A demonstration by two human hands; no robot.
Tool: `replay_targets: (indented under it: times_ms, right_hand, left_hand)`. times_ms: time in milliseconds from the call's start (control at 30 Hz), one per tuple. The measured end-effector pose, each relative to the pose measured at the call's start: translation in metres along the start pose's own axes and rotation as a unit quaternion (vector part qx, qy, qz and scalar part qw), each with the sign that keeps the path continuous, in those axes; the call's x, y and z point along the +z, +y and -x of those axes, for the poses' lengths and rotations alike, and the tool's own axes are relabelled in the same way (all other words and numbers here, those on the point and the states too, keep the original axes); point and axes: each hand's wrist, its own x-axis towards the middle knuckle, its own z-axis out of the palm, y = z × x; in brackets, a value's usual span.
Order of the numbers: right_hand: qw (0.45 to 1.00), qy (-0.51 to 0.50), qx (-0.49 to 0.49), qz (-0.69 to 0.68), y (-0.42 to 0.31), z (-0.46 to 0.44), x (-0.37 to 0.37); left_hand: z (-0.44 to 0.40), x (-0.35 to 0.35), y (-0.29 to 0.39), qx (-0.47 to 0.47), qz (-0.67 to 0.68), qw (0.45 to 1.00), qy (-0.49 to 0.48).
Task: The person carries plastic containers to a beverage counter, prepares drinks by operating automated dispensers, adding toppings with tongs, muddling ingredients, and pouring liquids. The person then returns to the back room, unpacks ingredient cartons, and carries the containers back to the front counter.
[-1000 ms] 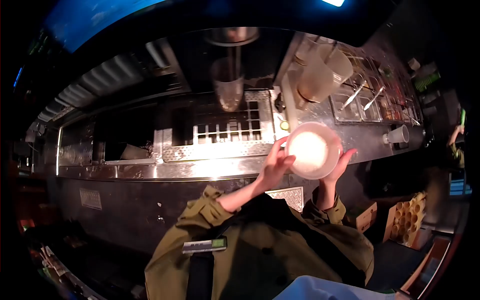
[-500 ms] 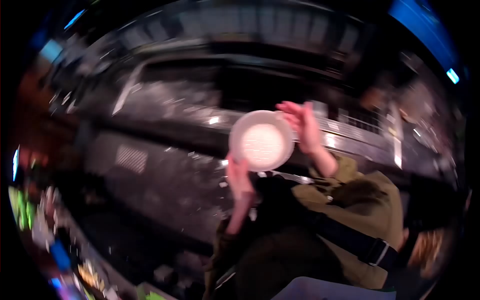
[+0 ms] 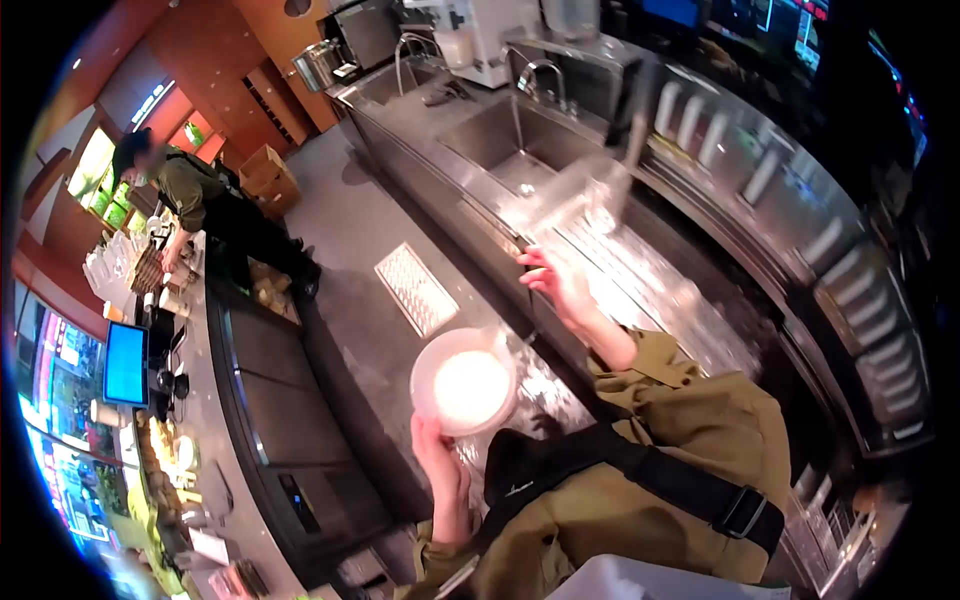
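While the bowl (image 3: 463, 382) hangs above the floor (image 3: 345, 255), the left hand (image 3: 440, 465) clasps its near side; the right hand (image 3: 562, 287) is apart, half-open, near the worktop's (image 3: 415, 118) front edge. Beyond is a sink (image 3: 510, 150); opposite, a person (image 3: 195, 190) leans forward.

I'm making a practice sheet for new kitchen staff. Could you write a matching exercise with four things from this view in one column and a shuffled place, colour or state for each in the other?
Things
1. Round whitish container
2. Perforated light metal plate
3. Flat monitor with a black edge
4. Brown cardboard box

Places, colours, states
A. Lit bright blue
B. Behind the co-worker in a dark cap
C. Held by the left hand only
D. Lying at the level of the grey floor

Right pairs: 1-C, 2-D, 3-A, 4-B
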Motion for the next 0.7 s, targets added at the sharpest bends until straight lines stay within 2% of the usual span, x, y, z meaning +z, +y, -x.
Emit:
replay_targets:
  times_ms: [67,133,200,267,300,333,467,533,600,633,700]
  right_hand:
    - [0.998,-0.051,0.002,-0.029,0.034,-0.088,0.044]
    - [0.996,-0.075,0.005,-0.056,0.056,-0.177,0.078]
    - [0.996,-0.049,0.010,-0.079,0.075,-0.248,0.104]
    - [1.000,-0.018,0.004,-0.010,0.069,-0.317,0.117]
    - [0.999,-0.034,-0.013,0.029,0.063,-0.354,0.120]
    - [0.993,-0.010,-0.017,0.117,0.055,-0.389,0.125]
    - [0.961,0.030,-0.091,0.260,0.040,-0.543,0.100]
    - [0.902,0.090,-0.163,0.390,0.032,-0.625,0.102]
    - [0.854,0.096,-0.248,0.447,0.038,-0.736,0.103]
    - [0.798,0.109,-0.289,0.518,0.021,-0.759,0.140]
    - [0.759,0.153,-0.282,0.566,0.017,-0.867,0.164]
  left_hand:
    - [-0.069,0.003,0.015,0.053,0.023,0.998,0.029]
    - [-0.146,-0.009,0.019,0.069,0.033,0.997,0.010]
    - [-0.226,-0.019,0.030,0.076,0.035,0.996,-0.014]
    - [-0.302,-0.011,0.048,0.077,0.009,0.996,-0.035]
    - [-0.344,0.000,0.059,0.066,-0.001,0.997,-0.036]
    - [-0.384,0.012,0.069,0.057,-0.013,0.998,-0.038]
    - [-0.541,0.047,0.077,0.008,0.047,0.994,-0.097]
    - [-0.622,0.068,0.073,0.017,0.042,0.990,-0.131]
    - [-0.692,0.103,0.074,0.023,0.050,0.988,-0.146]
    - [-0.727,0.114,0.069,0.064,0.042,0.980,-0.182]
    - [-0.792,0.152,0.076,0.002,0.070,0.984,-0.164]
